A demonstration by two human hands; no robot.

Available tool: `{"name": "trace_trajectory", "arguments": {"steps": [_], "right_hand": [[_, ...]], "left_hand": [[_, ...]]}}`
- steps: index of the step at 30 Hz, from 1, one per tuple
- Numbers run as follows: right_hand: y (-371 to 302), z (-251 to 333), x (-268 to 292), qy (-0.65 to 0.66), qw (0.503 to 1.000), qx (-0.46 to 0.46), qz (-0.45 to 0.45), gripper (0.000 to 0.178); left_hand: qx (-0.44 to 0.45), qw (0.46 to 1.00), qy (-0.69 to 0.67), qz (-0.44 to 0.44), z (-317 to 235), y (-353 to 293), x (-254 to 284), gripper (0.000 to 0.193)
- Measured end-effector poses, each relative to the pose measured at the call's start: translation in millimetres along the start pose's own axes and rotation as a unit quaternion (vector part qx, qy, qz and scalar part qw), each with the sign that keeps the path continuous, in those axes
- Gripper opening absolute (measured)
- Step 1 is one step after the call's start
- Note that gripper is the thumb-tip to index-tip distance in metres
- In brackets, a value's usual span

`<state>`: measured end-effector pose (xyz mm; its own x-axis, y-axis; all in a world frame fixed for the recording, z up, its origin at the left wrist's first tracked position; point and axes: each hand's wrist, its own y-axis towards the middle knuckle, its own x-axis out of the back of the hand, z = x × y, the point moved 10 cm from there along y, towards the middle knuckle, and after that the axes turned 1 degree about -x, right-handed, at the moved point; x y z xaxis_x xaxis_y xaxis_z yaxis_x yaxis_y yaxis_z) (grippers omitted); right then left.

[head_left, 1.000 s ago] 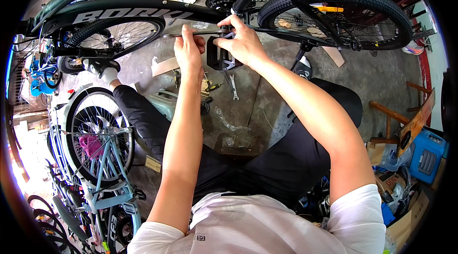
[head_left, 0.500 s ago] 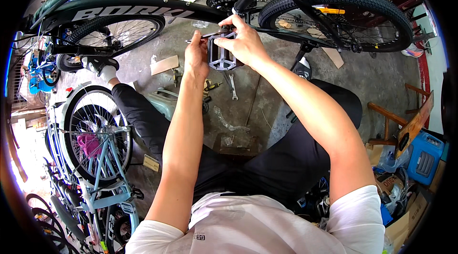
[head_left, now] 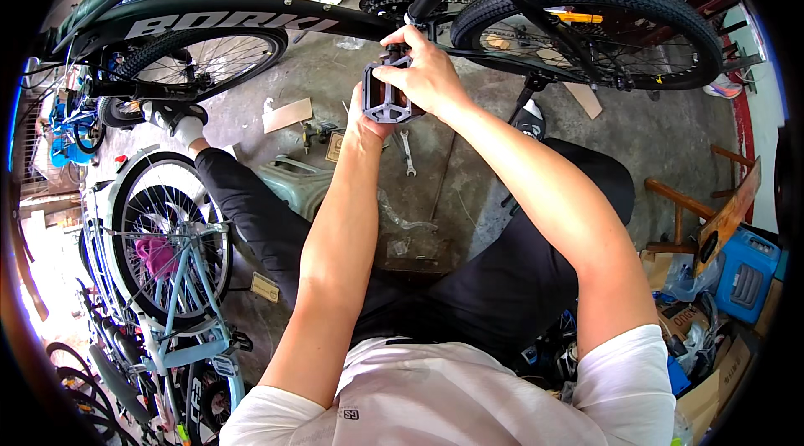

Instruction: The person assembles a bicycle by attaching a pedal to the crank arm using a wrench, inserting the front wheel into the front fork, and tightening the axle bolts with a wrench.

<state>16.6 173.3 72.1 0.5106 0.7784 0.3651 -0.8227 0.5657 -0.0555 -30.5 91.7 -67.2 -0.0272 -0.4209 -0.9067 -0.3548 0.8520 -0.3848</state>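
Left hand (head_left: 368,125) has shifted from beside the pedal (head_left: 390,97) to beneath it since half a second ago, and the tool then showing at its fingers is out of sight. Silver-grey and open-framed, the pedal sits below the dark bicycle (head_left: 356,25), near the top centre of the view. Right hand (head_left: 429,77) is clamped on it, thumb along its upper face, fingers toward the axle end. Whether the left hand is closed or merely cupped cannot be told, as the pedal covers its fingers.

Judging by its look, the pedal is stiff, sturdy and fairly light, with hard edges, and perhaps slick near the axle if greasy. Its side rails seem the best hold.

Below lies a grey, stained floor (head_left: 490,140), bearing a wrench (head_left: 408,154), a cardboard piece (head_left: 286,114) and a grey-green stool (head_left: 289,186). A pale blue bicycle (head_left: 182,278) is at left; a blue case (head_left: 745,276) and a wooden chair (head_left: 682,199) stand at right
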Motion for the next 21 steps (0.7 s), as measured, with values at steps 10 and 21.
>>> {"name": "trace_trajectory", "arguments": {"steps": [10,21], "right_hand": [[0.3,-1.9,3.2,-0.002,1.0,0.008,-0.014,0.046],[0.9,8.1,-4.6,0.026,0.999,0.021,0.001,0.046]], "left_hand": [[0.063,0.998,-0.019,0.024,22.1,16.1,4.6,0.042],[-0.133,0.96,0.074,-0.237,-56.1,-19.6,69.8,0.048]]}}
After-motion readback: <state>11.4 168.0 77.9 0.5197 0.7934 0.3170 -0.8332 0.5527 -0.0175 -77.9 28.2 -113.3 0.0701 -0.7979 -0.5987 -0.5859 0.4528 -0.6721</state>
